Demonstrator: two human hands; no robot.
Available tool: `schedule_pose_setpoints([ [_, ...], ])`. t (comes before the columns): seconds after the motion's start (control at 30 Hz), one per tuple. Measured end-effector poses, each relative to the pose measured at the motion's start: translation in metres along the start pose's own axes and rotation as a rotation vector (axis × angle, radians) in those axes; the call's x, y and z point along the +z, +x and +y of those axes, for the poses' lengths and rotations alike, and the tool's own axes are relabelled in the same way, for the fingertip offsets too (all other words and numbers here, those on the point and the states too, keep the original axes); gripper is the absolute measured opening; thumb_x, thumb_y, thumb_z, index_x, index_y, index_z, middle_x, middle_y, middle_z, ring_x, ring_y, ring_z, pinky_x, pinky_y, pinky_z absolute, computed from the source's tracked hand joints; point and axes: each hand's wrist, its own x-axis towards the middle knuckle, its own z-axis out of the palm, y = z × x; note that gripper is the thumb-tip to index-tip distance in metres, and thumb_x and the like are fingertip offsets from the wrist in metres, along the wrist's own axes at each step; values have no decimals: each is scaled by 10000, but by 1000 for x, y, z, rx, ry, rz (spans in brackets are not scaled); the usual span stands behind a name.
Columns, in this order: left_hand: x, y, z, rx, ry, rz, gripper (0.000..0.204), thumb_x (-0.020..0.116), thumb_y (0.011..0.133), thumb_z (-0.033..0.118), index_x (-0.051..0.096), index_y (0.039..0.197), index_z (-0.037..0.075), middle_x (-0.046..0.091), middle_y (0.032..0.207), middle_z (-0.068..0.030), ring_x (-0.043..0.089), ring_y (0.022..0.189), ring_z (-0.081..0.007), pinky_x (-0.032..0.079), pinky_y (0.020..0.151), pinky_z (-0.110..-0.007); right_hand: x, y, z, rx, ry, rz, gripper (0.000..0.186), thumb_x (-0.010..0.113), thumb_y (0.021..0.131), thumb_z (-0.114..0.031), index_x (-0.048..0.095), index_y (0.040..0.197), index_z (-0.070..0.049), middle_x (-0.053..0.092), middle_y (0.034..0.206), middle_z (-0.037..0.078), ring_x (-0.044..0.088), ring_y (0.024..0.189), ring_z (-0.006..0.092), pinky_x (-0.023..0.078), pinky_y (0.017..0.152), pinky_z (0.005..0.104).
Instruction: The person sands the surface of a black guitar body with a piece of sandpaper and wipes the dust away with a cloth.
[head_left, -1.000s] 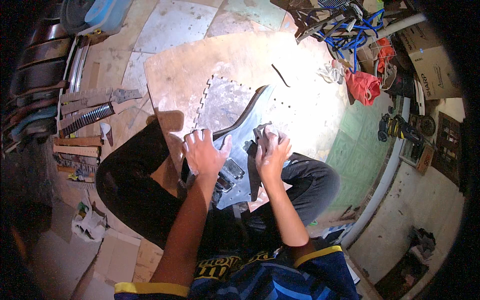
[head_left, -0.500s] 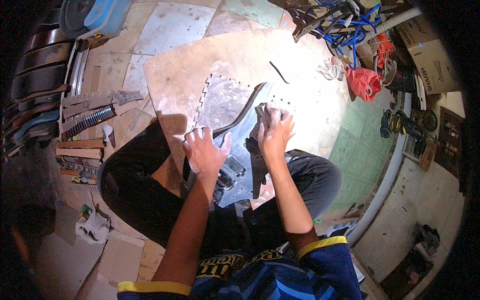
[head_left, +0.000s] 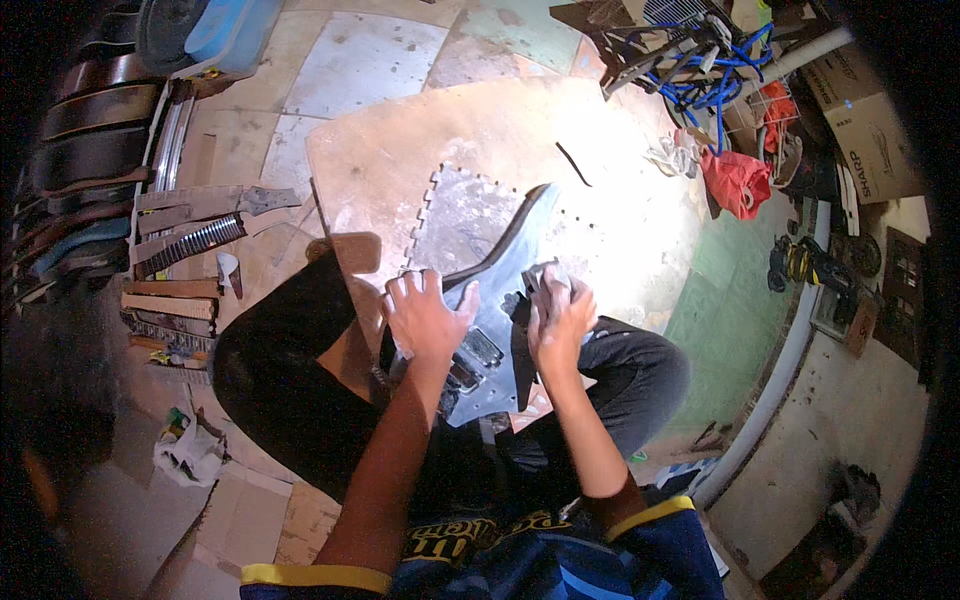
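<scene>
A pale grey-blue electric guitar body (head_left: 495,385) lies across my lap, with dark rectangular cavities in its lower part and a long curved horn (head_left: 535,215) pointing away from me. My left hand (head_left: 430,315) rests on its left side, fingers spread and dusted white. Over the right edge, my right hand (head_left: 560,325) is closed round a dark grey folded piece that looks like sandpaper (head_left: 541,275); its underside is hidden. Dark smudges show on the body near that hand.
A dusty board (head_left: 380,140) with a grey foam mat (head_left: 465,210) lies ahead of my legs. Guitar necks (head_left: 190,245) and wooden pieces lie at left. Blue cable (head_left: 715,95), a red cloth (head_left: 737,183) and a cardboard box (head_left: 870,140) sit at far right.
My right hand has slid down toward me along the guitar body with the sandpaper. My left hand stays spread on the body. The whole view has shifted slightly.
</scene>
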Motion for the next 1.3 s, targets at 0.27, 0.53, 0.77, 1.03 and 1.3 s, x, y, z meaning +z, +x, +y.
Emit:
schedule_pose_setpoints([
  [0.27,2,-5,-4,6,1,9,660,634,868,663,684,1146,66,645,1213,-174,538,1206,-356,424,1036,-519,-4,43,-11,-15,3,-31,572,723,847,-75,602,1388,-215,530,1301,237,522,1172,448,399,986,587],
  [0.53,7,-8,-4,22,-83,47,650,709,868,558,653,1234,23,621,1264,-228,543,1219,-399,455,1016,-539,-8,74,-19,7,-23,-41,497,727,880,-115,630,1358,-214,547,1285,227,537,1176,442,409,1009,597],
  [0.77,16,-9,-8,548,-93,108,744,703,886,564,508,1526,238,537,1445,-186,525,1276,-427,405,1081,-570,-52,59,26,90,392,160,500,724,889,-103,565,1341,38,583,1297,249,546,1233,391,402,1100,472],
  [1.03,5,-1,61,559,-23,-80,769,650,874,687,532,1524,295,435,1558,-238,451,1384,-435,341,1137,-594,-66,-1,55,257,717,80,572,693,900,33,472,1426,76,571,1359,170,552,1264,229,404,1118,344],
  [1.3,1,-9,55,615,4,-58,745,684,871,641,549,1512,286,385,1598,-248,425,1415,-441,314,1162,-596,-66,-8,45,336,864,69,567,736,894,-22,501,1406,43,595,1327,175,572,1234,243,437,1088,358],
])
